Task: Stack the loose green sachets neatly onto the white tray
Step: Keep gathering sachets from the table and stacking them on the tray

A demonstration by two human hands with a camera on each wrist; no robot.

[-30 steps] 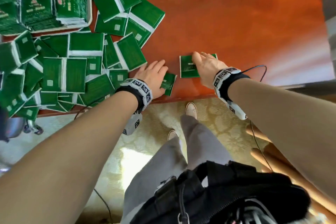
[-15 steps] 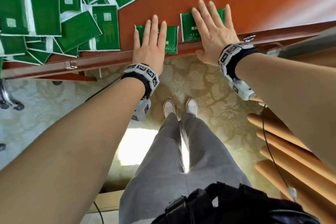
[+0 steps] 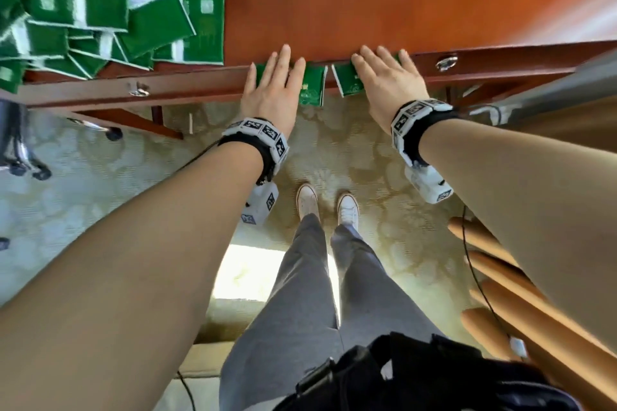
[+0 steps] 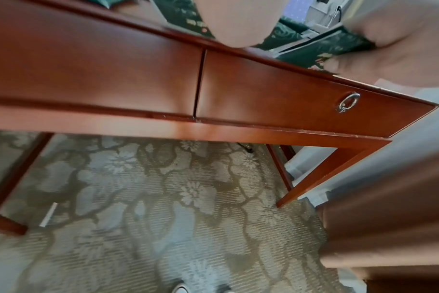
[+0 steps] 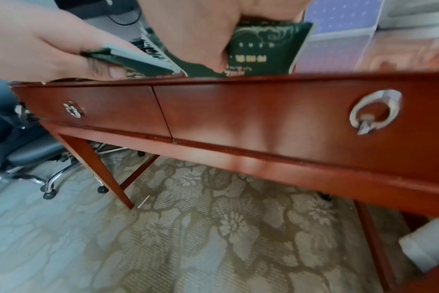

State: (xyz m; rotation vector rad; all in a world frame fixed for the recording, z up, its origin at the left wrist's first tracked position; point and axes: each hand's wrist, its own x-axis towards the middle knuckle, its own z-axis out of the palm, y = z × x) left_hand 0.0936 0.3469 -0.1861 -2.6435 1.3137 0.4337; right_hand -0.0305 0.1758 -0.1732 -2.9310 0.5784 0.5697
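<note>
Green sachets sit under both our palms at the near edge of the red-brown desk [image 3: 384, 0], each hanging half off the lip: the left hand [image 3: 272, 90] lies flat, fingers straight, on the left sachet [image 3: 312, 90]; the right hand [image 3: 384, 83] lies flat on the right sachet [image 3: 347, 82]. Neither sachet is clamped from above. To do this well, we judge, keep the palms pressing until thumbs come under the overhang, then pinch; easing early risks a drop to the carpet [image 3: 334, 150]. The loose pile [image 3: 100, 10] waits far left; the white tray is out of frame. Head view gives the layout; only the right wrist view shows the undersides, with the left thumb [image 5: 113, 72] beneath its sachet's edge.
</note>
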